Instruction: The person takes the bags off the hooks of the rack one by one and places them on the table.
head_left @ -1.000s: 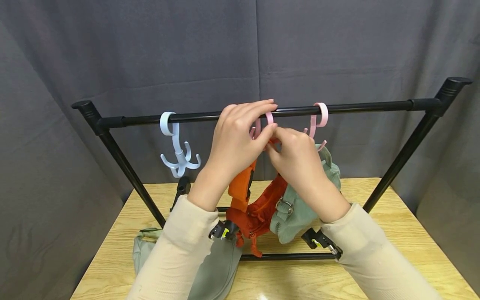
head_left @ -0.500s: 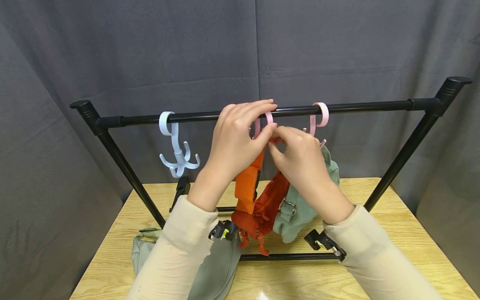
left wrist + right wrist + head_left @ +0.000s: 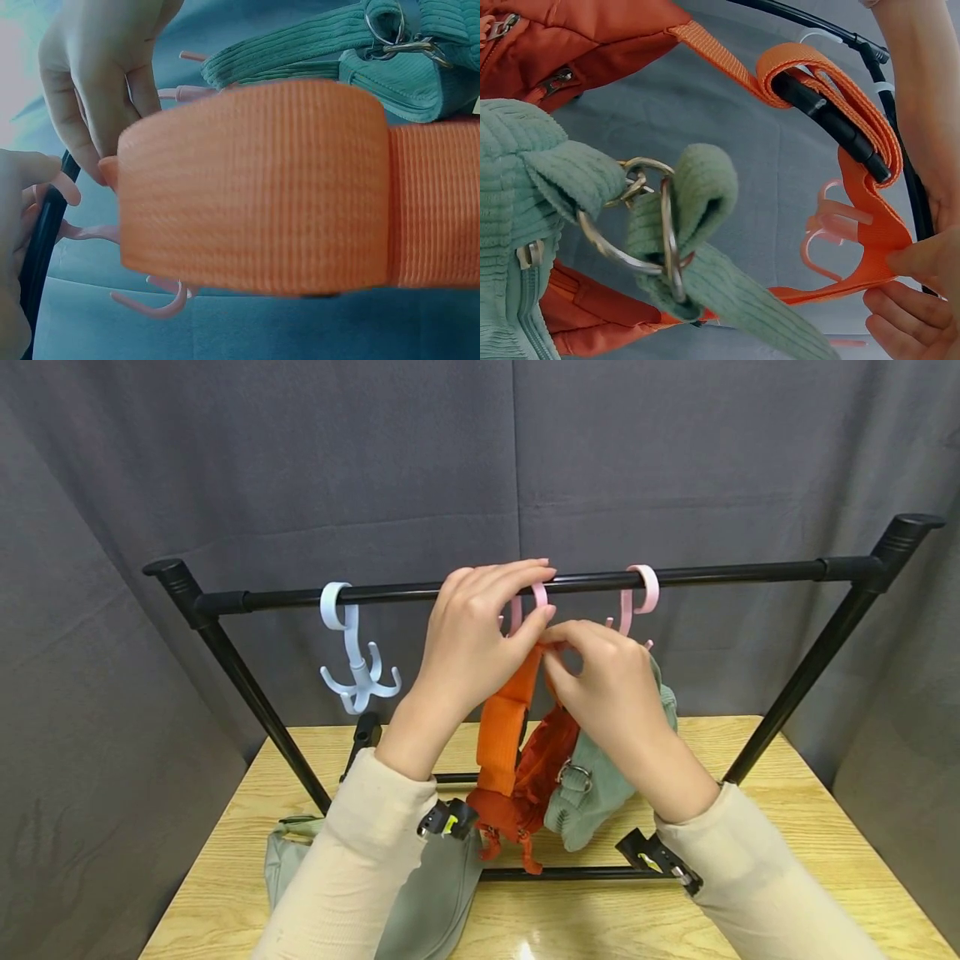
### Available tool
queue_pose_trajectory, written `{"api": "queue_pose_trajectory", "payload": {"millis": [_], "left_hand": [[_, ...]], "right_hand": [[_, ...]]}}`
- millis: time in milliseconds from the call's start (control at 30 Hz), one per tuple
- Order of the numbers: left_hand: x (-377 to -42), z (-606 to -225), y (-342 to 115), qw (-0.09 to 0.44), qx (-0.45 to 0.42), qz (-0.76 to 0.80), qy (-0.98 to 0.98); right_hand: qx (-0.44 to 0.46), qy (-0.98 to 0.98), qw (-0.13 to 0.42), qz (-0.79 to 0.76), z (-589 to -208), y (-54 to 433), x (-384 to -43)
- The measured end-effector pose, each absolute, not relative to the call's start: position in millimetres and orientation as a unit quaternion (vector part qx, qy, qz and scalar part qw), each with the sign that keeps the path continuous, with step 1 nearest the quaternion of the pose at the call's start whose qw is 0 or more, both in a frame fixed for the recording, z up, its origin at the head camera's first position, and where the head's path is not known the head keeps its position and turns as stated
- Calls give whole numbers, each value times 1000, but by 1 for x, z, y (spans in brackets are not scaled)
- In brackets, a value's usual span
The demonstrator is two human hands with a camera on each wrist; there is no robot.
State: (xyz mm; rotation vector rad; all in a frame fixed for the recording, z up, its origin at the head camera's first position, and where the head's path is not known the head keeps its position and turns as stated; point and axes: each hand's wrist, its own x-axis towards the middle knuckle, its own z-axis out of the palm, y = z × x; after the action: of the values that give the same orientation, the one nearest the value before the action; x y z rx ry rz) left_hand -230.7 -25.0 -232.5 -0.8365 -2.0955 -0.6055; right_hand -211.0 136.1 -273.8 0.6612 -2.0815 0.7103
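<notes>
My left hand (image 3: 476, 627) lies over the black rail, its fingers on top and thumb below, holding the upper curl of a pink multi-prong hook (image 3: 540, 596). To its right, my right hand (image 3: 603, 664) pinches the orange webbing strap (image 3: 502, 735) between thumb and fingers. In the right wrist view the strap loops around the pink prongs (image 3: 832, 221), and a black buckle (image 3: 832, 124) sits in its folds. The red-orange bag (image 3: 528, 764) hangs below from this strap. Orange webbing covers much of the left wrist view and hides part of the hook.
The black rack's rail (image 3: 750, 572) also carries a light blue hook (image 3: 360, 672) on the left and another pink hook (image 3: 648, 589), where a green corduroy bag (image 3: 600, 793) hangs. A grey-green bag (image 3: 435, 893) lies on the wooden table (image 3: 600, 918) at the front left.
My right hand has shifted slightly right and down, still pinching the strap. The strap and red-orange bag have swung right. My left hand stays at the rail.
</notes>
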Motion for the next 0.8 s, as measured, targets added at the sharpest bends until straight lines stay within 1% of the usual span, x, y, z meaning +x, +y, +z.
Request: {"api": "queue_pose_trajectory", "payload": {"millis": [300, 533, 800], "left_hand": [[-232, -233, -25, 391, -327, -236, -827], [-234, -232, -27, 392, -329, -229, -828], [-232, -230, -28, 375, -323, -217, -841]], "right_hand": [[275, -812, 433, 278, -274, 138, -204], [285, -811, 429, 278, -275, 139, -199], [275, -815, 427, 279, -280, 142, -190]]}}
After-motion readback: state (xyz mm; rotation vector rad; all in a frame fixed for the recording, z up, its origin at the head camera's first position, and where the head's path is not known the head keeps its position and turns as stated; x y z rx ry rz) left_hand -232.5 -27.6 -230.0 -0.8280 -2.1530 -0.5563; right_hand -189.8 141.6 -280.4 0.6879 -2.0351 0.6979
